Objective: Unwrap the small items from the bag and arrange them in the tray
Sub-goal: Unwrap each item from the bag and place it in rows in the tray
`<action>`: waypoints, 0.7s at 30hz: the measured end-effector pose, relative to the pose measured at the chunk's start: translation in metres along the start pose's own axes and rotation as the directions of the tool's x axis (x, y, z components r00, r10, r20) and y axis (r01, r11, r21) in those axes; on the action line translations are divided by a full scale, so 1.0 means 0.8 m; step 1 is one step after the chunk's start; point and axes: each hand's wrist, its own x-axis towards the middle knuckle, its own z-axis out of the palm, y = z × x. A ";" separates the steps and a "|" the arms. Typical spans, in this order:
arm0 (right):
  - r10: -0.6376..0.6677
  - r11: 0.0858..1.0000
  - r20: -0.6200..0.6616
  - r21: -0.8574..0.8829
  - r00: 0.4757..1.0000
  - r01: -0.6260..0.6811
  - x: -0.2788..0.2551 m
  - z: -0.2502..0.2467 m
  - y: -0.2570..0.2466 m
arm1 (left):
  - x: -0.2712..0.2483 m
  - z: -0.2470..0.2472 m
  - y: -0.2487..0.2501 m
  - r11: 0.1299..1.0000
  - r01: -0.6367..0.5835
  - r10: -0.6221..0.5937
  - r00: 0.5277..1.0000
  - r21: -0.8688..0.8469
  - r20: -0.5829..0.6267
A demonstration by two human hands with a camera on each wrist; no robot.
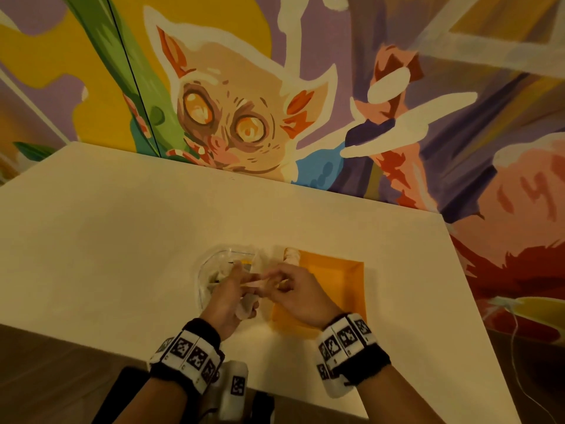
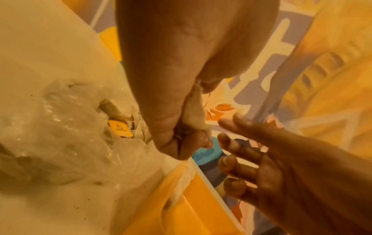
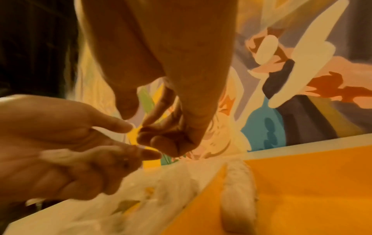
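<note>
My left hand (image 1: 232,289) grips a small white wrapped item (image 2: 196,111) in its palm, above the gap between bag and tray. In the right wrist view its index and middle fingers point forward. My right hand (image 1: 292,287) hovers just right of it, fingers loosely curled (image 3: 161,139). Nothing shows in that hand in the left wrist view (image 2: 251,167). The clear plastic bag (image 1: 214,264) lies crumpled on the table, with a yellow tag (image 2: 119,128) and more pale items inside. The orange tray (image 1: 336,289) sits to its right. One white rolled item (image 3: 237,190) lies along the tray's left edge.
The white table (image 1: 122,240) stands against a painted mural wall (image 1: 244,117). Its near edge runs just in front of my wrists. A thin white cable (image 1: 519,347) hangs off the table's right side.
</note>
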 end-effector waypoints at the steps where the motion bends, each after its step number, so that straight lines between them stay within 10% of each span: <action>1: -0.012 1.000 0.059 -0.004 0.998 0.013 -0.012 0.006 -0.006 | -0.004 -0.003 0.003 0.999 0.008 -0.007 1.000 -0.039 0.013; 7: -0.177 0.946 0.108 -0.256 0.978 0.200 -0.037 0.041 0.007 | -0.026 -0.012 0.006 0.989 0.049 -0.039 0.997 -0.141 0.070; 14: -0.160 0.971 -0.199 -0.210 0.967 0.117 -0.034 0.031 0.006 | -0.049 -0.022 0.012 0.995 -0.085 0.081 0.993 0.050 0.081; 18: -0.140 0.965 -0.194 -0.245 0.971 0.090 -0.029 0.013 -0.005 | -0.059 -0.016 0.022 0.735 -0.525 0.540 0.836 0.429 0.098; 21: -0.142 0.972 -0.187 -0.211 0.972 0.101 -0.030 0.005 -0.014 | -0.056 -0.010 0.031 0.582 -0.609 0.646 0.749 0.539 0.149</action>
